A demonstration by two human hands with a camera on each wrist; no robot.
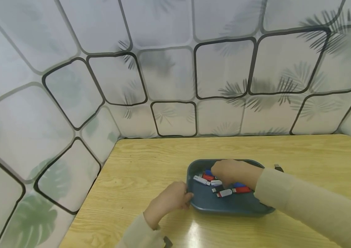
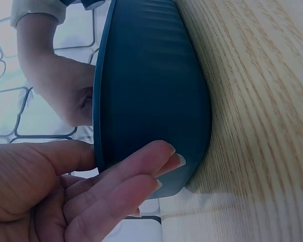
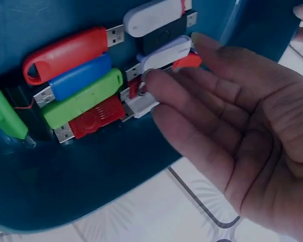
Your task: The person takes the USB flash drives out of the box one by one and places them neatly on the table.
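Person in light long sleeves at a wood-grain bench (image 1: 132,162), seen from above. Dark teal tray (image 1: 215,205) sits flat on bench, approx. centre-R of the head view, w/ a batch of USB sticks (image 1: 200,180) loose on its floor, mostly twd the far half.

L hand (image 1: 170,198) is at the tray's L end: its grip holds the wall, thumb over the rim, fingers along the outside. L sleeve (image 1: 141,234) lies nearer the viewer, over the bench.

R hand (image 1: 232,172) reaches into the tray, R sleeve (image 1: 311,196) crossing over the tray's R end. Its grip is fairly wide, fingers loosely bent, thumb apart from the other tips. Tips are right at a lavender-white stick (image 3: 164,54) and a small white stick (image 3: 140,105); can't tell if they touch.

R wrist view, other sticks: big red stick (image 3: 65,55), blue stick (image 3: 83,76) and lime stick (image 3: 86,101) side by side, ribbed red stick (image 3: 97,120) next to the lime one; bright green stick (image 3: 7,116) at that view's L edge. Metal plugs show on several.

Bkgd: pale wall covering (image 1: 169,75) w/ dark rounded outlines & leaf prints.
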